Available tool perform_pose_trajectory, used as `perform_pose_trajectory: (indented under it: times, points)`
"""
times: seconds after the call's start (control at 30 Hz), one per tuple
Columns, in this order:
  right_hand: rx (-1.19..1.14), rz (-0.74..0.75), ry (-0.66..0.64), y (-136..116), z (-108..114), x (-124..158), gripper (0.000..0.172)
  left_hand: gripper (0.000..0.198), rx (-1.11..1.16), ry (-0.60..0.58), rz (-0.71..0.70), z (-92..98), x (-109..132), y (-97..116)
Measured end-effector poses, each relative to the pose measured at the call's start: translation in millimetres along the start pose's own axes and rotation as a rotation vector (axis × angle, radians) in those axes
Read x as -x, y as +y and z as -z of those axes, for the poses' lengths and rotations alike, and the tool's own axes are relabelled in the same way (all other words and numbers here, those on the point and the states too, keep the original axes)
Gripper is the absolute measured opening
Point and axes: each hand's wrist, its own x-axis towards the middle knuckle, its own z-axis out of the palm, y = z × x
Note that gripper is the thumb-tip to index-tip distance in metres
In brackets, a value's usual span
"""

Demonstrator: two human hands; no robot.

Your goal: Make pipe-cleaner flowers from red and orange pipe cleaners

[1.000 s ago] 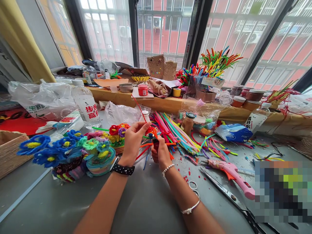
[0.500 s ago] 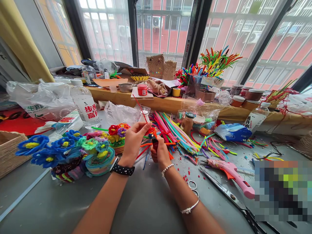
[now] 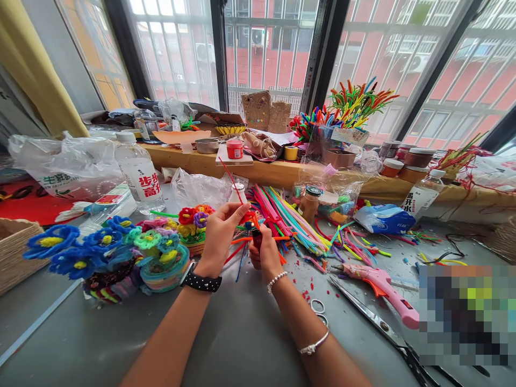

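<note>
My left hand pinches a thin red pipe cleaner that slants up and to the left from my fingertips. Just to its right, my right hand is closed round a small dark red object that I cannot name, held upright above the grey table. Both hands meet over a tangle of orange, red and blue pipe cleaner pieces. A black studded band is on my left wrist, bead bracelets on my right.
Pipe cleaner flowers lie left of my hands, a water bottle behind them. A fan of coloured pipe cleaners, a pink glue gun and scissors lie right. A wicker basket sits far left; a cluttered wooden shelf runs behind.
Almost nothing has moved. My hands keep the same grip and place; the view has drifted slightly.
</note>
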Motion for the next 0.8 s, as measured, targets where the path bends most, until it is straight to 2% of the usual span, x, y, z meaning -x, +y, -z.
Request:
perform_pose_trajectory:
  times: [0.2,0.4,0.57,0.67,0.8]
  points:
    - [-0.058,0.039,0.046,2,3,0,0.061,0.014,0.033,-0.006,-0.005,0.4,0,1]
    - [-0.136,0.1,0.119,-3,10,1,0.064,0.011,0.205,-0.025,0.095,0.4,-1,4]
    - [-0.163,0.159,0.157,-9,26,10,0.063,0.002,0.55,-0.066,0.332,0.3,-1,11]
    - [-0.073,0.197,0.201,-11,41,24,0.061,0.01,0.706,-0.086,0.503,-2.3,2,14]
    - [0.003,0.249,0.276,-10,58,45,0.061,0.015,0.791,-0.166,0.608,-7.2,7,13]
